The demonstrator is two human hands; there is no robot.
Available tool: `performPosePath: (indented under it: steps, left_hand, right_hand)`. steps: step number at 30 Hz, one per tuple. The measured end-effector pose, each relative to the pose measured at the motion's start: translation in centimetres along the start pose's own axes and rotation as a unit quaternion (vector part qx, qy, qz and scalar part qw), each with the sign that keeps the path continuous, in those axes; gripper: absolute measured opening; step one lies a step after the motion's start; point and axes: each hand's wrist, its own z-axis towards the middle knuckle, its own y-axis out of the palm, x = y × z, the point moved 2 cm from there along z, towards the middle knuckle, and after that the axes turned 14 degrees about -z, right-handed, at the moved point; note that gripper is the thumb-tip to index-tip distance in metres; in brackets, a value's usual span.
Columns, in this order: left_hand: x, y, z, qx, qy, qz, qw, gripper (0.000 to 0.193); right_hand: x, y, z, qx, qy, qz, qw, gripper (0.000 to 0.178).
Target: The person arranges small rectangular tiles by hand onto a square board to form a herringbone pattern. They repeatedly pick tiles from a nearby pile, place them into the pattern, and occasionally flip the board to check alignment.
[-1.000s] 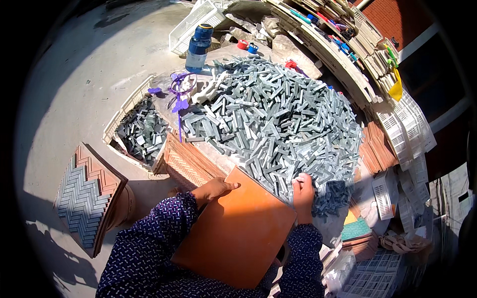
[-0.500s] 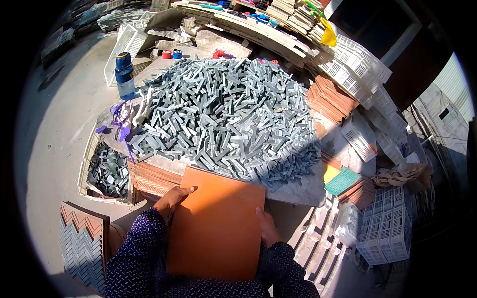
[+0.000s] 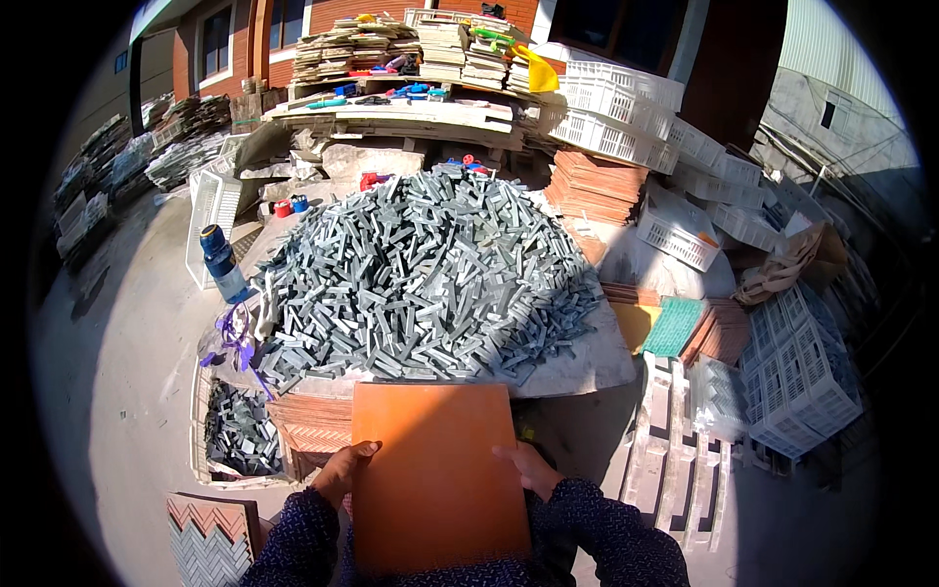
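Note:
A flat, smooth orange board is held upright-tilted in front of my body, partly in shadow at its upper right. My left hand grips its left edge with the thumb on the face. My right hand grips the right edge; its fingers behind the board are hidden. Beyond the board's top edge, a big heap of small grey stone strips lies on a pale slab table. A stack of reddish-brown herringbone-patterned trays stands left of the board.
A crate of dark stone chips is at the left, near a herringbone panel part-filled with grey strips. A blue bottle leans at the table's left. White crates, a pallet and brown tray stacks line the right.
My view has tilted up, showing more of the buildings behind. The board's top edge now sits at the table's front edge, and my right thumb shows more on its face. Both hands keep their hold.

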Motion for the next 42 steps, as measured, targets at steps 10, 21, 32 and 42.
performPosePath:
  steps: [10, 21, 32, 42]
  left_hand:
    - [11.4, 14.2, -7.2, -0.107, 0.311, 0.160, 0.931, 0.034]
    - [7.5, 14.5, -14.8, -0.231, 0.586, 0.604, 0.488, 0.030]
    - [1.5, 4.3, -12.9, -0.110, 0.557, 0.667, 0.482, 0.034]
    - [-0.2, 0.5, -8.3, -0.060, 0.509, 0.700, 0.497, 0.038]
  right_hand:
    - [-19.3, 5.0, -6.2, 0.085, -0.380, -0.160, 0.907, 0.026]
    - [-18.9, 4.7, -14.4, 0.101, -0.553, -0.618, 0.550, 0.024]
    - [-4.9, 4.0, -9.4, 0.162, -0.576, -0.577, 0.556, 0.024]
    - [-1.7, 4.1, -7.3, 0.148, -0.519, -0.669, 0.512, 0.028]
